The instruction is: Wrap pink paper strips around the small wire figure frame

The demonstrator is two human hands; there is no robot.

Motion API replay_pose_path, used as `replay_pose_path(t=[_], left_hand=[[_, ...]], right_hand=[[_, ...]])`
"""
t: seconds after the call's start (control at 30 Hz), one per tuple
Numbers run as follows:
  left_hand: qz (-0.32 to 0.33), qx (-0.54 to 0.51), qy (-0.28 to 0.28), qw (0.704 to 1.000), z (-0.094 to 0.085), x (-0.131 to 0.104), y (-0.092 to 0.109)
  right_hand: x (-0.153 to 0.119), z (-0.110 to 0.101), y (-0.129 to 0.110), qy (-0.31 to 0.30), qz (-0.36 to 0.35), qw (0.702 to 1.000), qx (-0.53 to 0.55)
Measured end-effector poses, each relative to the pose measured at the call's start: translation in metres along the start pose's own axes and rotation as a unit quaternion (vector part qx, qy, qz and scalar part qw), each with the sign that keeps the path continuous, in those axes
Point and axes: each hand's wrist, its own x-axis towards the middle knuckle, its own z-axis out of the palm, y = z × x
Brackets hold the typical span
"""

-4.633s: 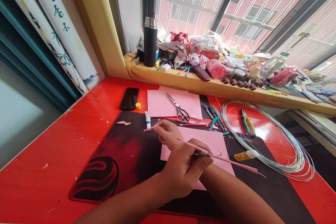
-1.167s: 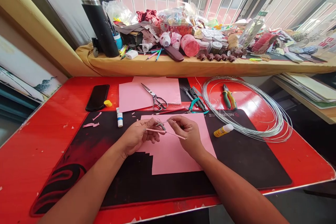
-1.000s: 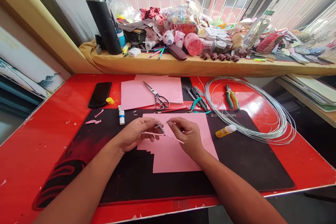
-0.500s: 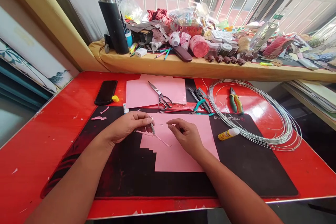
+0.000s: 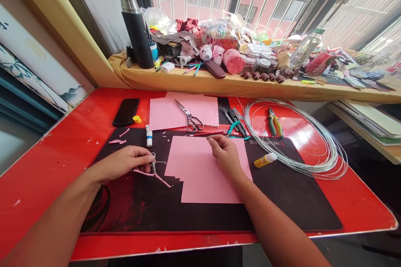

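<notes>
My left hand [image 5: 140, 159] is closed on a small wire figure [image 5: 153, 168], pinching it near the loop at its top. The figure has a coiled wire middle, and pink wrapping covers its two spread lower limbs. A thin bare wire end juts out to the right. Over the pink paper sheet [image 5: 200, 175], which has a stepped lower left edge, hovers my right hand [image 5: 223, 150]. Its thumb and forefinger are pressed together; whatever may be between them is too small to make out. A white and blue tube [image 5: 149, 136] lies just above my left hand.
Scissors [image 5: 189, 116] rest on more pink paper at the back. Teal-handled pliers [image 5: 233, 129], cutters [image 5: 238, 120], a wire coil [image 5: 328, 167], green and yellow pliers [image 5: 275, 123] and a glue stick [image 5: 265, 159] lie rightward. A phone [image 5: 126, 112] is at the back left.
My left hand has moved left and down with the wire figure, away from the paper, uncovering the tube. My right hand has shifted slightly up and stays pinched. The camera view has turned a little.
</notes>
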Motion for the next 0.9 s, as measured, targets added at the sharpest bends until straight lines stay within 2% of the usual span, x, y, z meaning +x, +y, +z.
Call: replay_pose_path(t=[0.13,0.23,0.43,0.57,0.67,0.73,0.83,0.9], left_hand=[[-0.032,0.029,0.017,0.999,-0.003,-0.001,-0.009],[-0.051,0.089,0.048,0.994,-0.002,0.0,-0.01],[-0.074,0.278,0.118,0.95,0.005,-0.005,0.004],[-0.064,0.326,0.148,0.932,0.008,-0.011,0.01],[-0.034,0.334,0.205,0.919,0.005,-0.008,0.015],[0.009,0.331,0.261,0.907,0.004,0.003,0.024],[0.07,0.353,0.268,0.894,0.002,0.04,0.046],[0.146,0.388,0.278,0.867,0.0,0.074,0.06]], right_hand=[[-0.003,0.004,0.004,-0.028,0.02,0.999,-0.026],[-0.004,0.005,0.008,-0.036,0.02,0.998,-0.046],[-0.006,0.007,0.011,-0.039,-0.006,0.995,-0.096],[-0.005,0.008,0.011,-0.04,-0.013,0.994,-0.102],[-0.005,0.008,0.012,-0.04,-0.029,0.993,-0.106],[-0.006,0.009,0.013,-0.042,-0.038,0.992,-0.113],[-0.006,0.01,0.014,-0.044,-0.04,0.99,-0.131],[-0.007,0.01,0.015,-0.042,-0.041,0.989,-0.138]])
